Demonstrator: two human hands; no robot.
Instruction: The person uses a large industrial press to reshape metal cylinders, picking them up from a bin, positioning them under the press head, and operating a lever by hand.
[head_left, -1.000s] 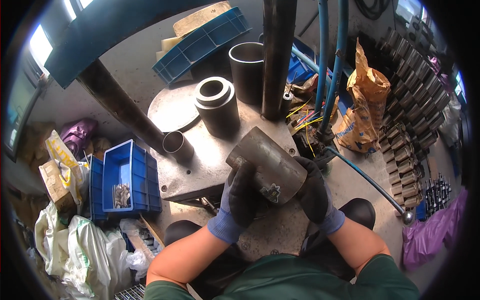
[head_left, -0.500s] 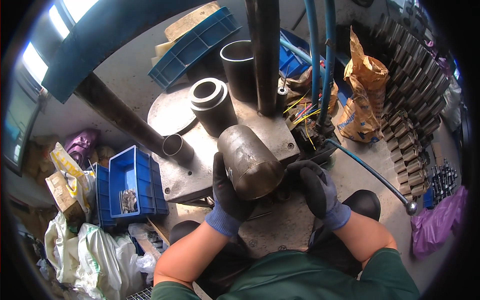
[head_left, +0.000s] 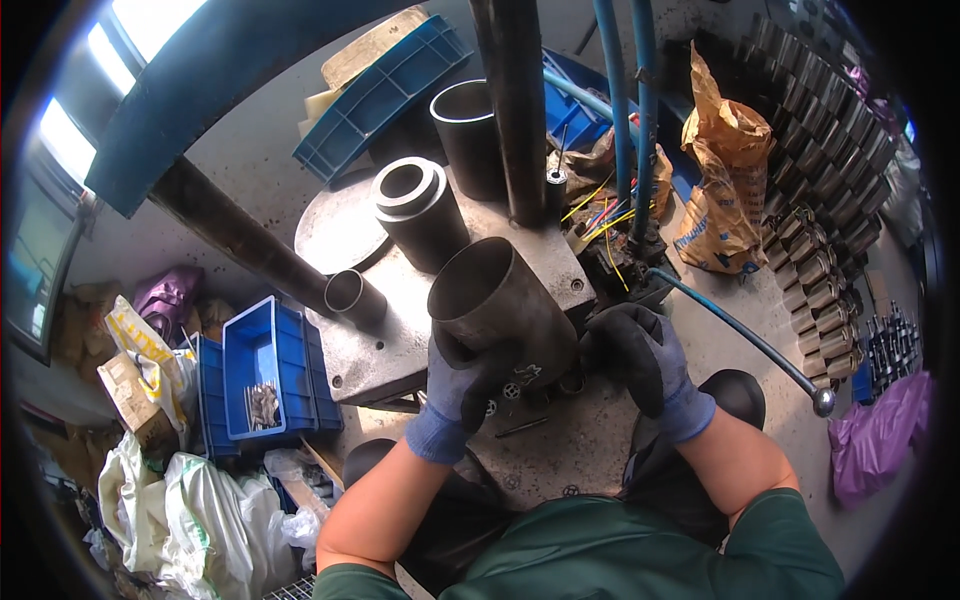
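1. The big tube (head_left: 528,325) is up in front of the tabletop (head_left: 408,318), tipped, with its open end up.
2. The left grip (head_left: 464,382) is bent around the tube's low left side and has hold of it, maybe to take its weight.
3. The right grip (head_left: 645,358) is by the tube's other side, loosely curled, with nothing seen in it. I can't tell if it touches. It may be there to help steady.
4. The ringed tube (head_left: 425,220) and small tube (head_left: 357,302) stand on their ends, probably so they won't roll.
5. The dark post (head_left: 512,130) could get in the way. A blue lever (head_left: 738,328) sticks out right.
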